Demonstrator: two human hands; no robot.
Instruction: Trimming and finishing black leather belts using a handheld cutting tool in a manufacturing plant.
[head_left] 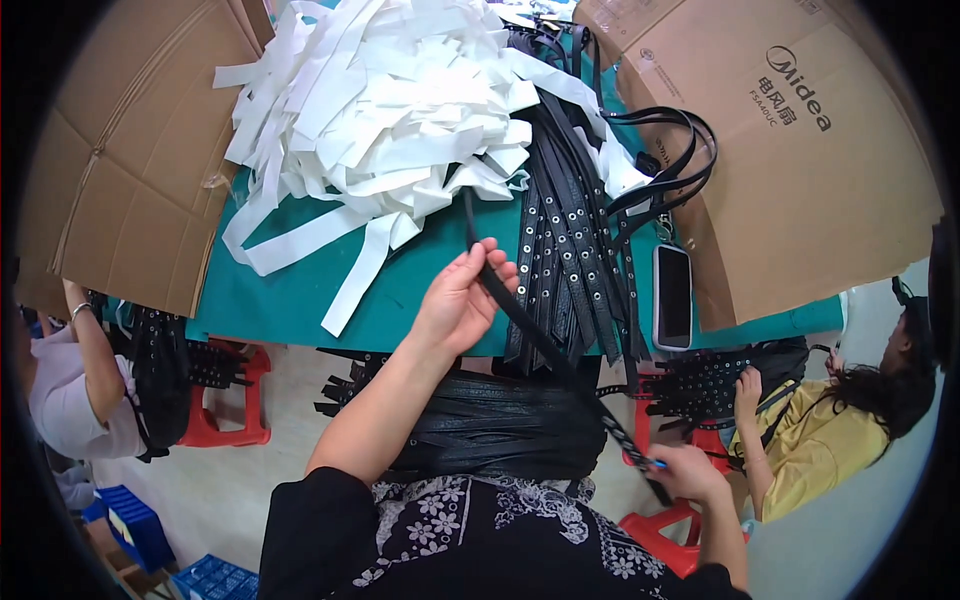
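A long black strap [545,345] runs slantwise across my front, from the edge of the white strip pile [400,110] down to my right side. Its upper part is pinched between thumb and fingers of my left hand [462,300], palm turned up. My right hand [688,472] is closed around the strap's lower part, which looks shiny or patterned there. Something small and blue shows at those fingertips; I cannot make out what it is. Many black straps with metal eyelets [570,220] lie on the green table [290,300], and a bundle of black straps [500,425] rests across my lap.
Cardboard sheets stand at the left [140,150] and right [780,170] of the table. A phone [672,297] lies near its front edge, beside looped black straps [690,150]. Two people sit at the sides on red stools [235,400]. Blue crates [135,525] stand lower left.
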